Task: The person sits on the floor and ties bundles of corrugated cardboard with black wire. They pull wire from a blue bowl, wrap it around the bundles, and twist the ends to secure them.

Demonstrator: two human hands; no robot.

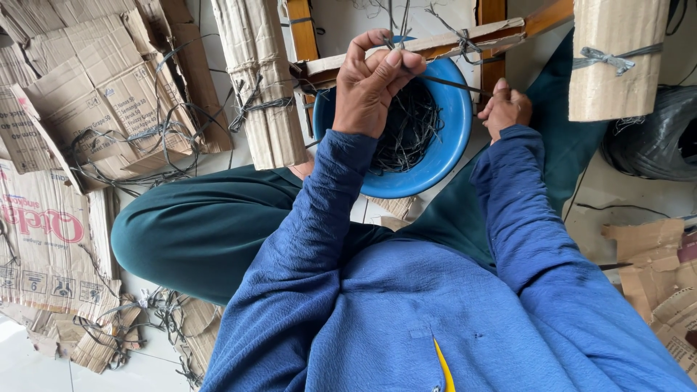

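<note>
- An informal packing workshop, worked seated on a pale tiled floor (43, 363).
- Flattened cardboard sheets (87, 94) heaped at ten o'clock.
- Tied cardboard bundles (258, 80) at twelve.
- Blue basin (454, 123) of dark binding strips at centre.

Bowl (451, 120): blue plastic, smooth, slight gloss. Strands in bowl (410, 131): dark, thin, matt, tangled; material hard to tell. Strand (454, 85) stretched between left hand (372, 83) and right hand (504, 107): dark, flat, matt. Cardboard rolls (258, 80): corrugated paper, tan, ribbed, rough. Flattened cartons (87, 94): brown cardboard, creased, matt, torn edges. Frame (494, 14): wood, orange-brown, smooth. Sleeves (523, 210): blue fleece-like cloth, soft, matt. Trousers (196, 229): dark green cloth, smooth. Floor (43, 370): pale tile, glossy.
</note>
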